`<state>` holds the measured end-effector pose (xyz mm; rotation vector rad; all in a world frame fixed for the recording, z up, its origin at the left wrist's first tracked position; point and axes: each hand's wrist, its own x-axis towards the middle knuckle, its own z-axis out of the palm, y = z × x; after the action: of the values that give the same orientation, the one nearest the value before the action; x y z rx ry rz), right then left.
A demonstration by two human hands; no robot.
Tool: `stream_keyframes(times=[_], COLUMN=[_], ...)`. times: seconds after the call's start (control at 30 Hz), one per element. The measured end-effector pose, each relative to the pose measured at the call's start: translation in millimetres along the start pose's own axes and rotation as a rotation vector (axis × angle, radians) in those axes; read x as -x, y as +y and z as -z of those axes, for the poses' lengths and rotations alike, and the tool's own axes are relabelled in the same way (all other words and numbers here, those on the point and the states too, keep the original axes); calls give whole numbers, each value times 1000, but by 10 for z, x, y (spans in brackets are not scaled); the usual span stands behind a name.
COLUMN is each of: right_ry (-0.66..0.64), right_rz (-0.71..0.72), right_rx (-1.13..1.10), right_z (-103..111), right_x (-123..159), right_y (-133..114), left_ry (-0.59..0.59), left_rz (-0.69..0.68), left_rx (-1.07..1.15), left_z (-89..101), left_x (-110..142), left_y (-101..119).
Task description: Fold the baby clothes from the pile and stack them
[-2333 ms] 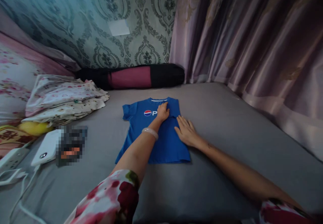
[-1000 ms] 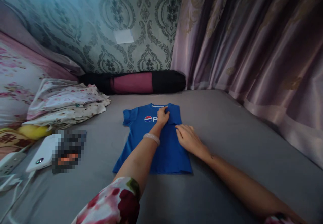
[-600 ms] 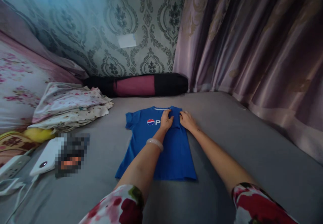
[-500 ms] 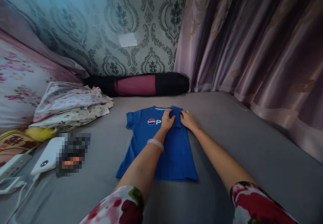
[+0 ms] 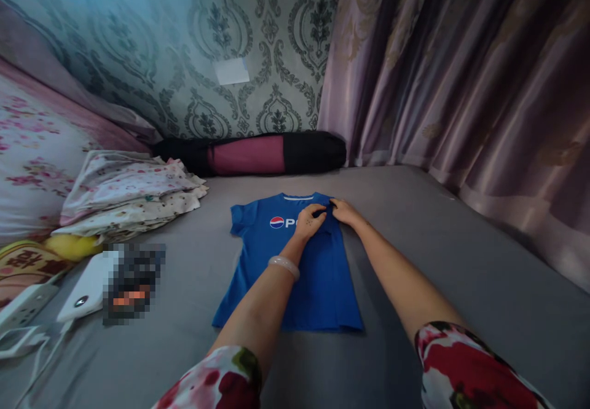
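Bag (image 5: 249, 155) lies behind blue shirt (image 5: 322, 280), contents hidden.

The bed (image 5: 415, 261) gives open passage at the right of the blue shirt (image 5: 318, 273), out to the curtain (image 5: 396, 89). At the left, a narrower strip runs between shirt and the folded cloths (image 5: 133, 194), with the white power bank (image 5: 92, 283) nearer; the long black-and-pink bag (image 5: 258, 154) blocks the far side.

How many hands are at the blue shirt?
2: the left hand on the upper chest of the shirt, over part of the lettering; the right hand at the shoulder edge on the right. No others show.
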<state>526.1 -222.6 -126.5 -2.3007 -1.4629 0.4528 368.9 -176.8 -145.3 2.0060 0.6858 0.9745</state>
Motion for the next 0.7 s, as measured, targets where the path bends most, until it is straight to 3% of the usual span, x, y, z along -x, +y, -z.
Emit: stream_keyframes(times=[0.43,0.57,0.7], right_ry=[9,36,163], right_rz=[-190,-261,-304], right_rx=[-259,-281,-245], right_z=[87,122,139], right_x=[-185,-143,-42], right_y=[1,-6,-49], left_ry=[-114,-34,116], left_rz=[-71,12,152], left_rx=[-246,-246,-272], left_z=[19,51,62], left_x=[64,83,75], left_y=[142,205,207])
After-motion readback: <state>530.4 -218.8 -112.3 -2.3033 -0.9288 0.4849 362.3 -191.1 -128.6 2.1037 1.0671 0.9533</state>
